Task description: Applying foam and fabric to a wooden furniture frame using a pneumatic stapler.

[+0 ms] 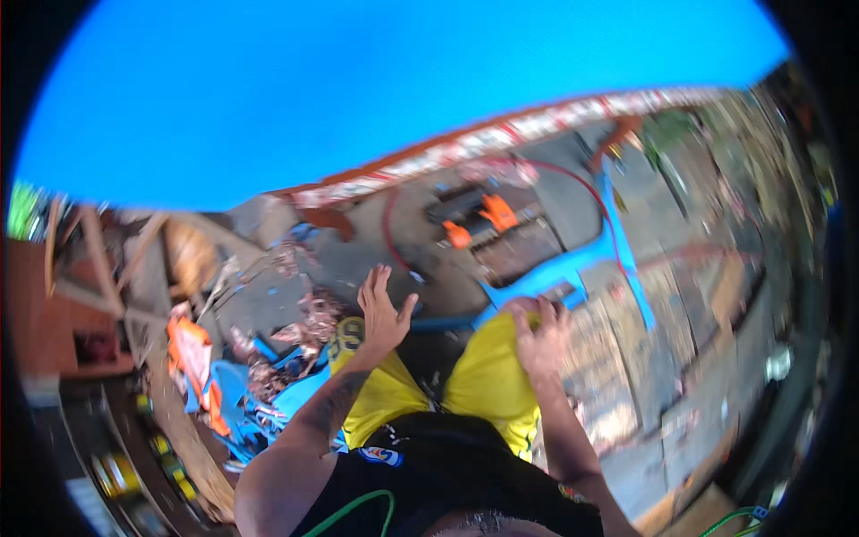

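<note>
My left hand (385, 313) is raised just above my left knee, its fingers spread and nothing in them. My right hand (542, 342) lies on my right knee, fingers apart and lightly bent over the yellow shorts (490, 374). Just past its fingertips is a small dark piece (562, 290) on a blue strip (539, 276); blur hides its kind and whether the hand touches it. Beyond both hands a broad bright blue surface (403, 80) fills the far part of the view.
A red hose or cable (586, 185) curves across the grey floor. Past my knees lie a dark object with orange parts (497, 213) and brown boards (519, 256). Blue and orange scraps (228, 403) pile up at my left, near wooden framing (98, 259). Wooden planks (617, 358) lie at right.
</note>
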`<state>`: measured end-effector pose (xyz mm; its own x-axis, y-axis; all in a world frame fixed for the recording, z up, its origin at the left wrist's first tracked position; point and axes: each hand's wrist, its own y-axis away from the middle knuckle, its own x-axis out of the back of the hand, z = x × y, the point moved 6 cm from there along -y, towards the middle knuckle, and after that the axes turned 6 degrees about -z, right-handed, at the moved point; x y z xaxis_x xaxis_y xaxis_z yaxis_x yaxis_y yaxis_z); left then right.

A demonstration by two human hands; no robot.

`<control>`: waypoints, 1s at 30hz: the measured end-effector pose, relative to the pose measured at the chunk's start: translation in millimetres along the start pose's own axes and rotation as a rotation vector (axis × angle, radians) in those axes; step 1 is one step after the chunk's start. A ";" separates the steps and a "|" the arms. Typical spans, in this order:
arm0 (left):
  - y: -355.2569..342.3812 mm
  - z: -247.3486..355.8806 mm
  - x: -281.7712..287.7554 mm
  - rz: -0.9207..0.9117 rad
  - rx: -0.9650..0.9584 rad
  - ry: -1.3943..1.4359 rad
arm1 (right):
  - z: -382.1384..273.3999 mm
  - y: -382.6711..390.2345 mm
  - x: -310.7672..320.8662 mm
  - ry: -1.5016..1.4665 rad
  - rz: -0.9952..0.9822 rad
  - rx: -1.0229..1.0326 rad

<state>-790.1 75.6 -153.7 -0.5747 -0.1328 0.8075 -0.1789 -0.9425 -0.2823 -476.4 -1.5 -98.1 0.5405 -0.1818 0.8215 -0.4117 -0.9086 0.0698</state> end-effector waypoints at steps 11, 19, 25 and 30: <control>-93.5 -2.2 348.9 1.117 0.036 0.310 | 15.6 -58.7 -36.3 0.078 -0.161 -0.002; -168.5 63.1 393.6 0.979 -0.180 0.680 | 18.9 -77.6 -51.7 0.087 -0.242 -0.115; -171.6 71.8 391.8 0.993 -0.258 0.825 | 10.1 -81.3 -59.9 0.107 -0.304 -0.080; -174.2 74.7 396.0 0.976 -0.283 0.954 | -7.9 -79.0 -63.5 0.108 -0.310 -0.041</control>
<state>-926.9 164.3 253.9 -0.8553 -0.3268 -0.4021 0.5169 -0.4832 -0.7066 -484.0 84.8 -151.4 0.5649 0.1438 0.8125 -0.2698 -0.8984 0.3466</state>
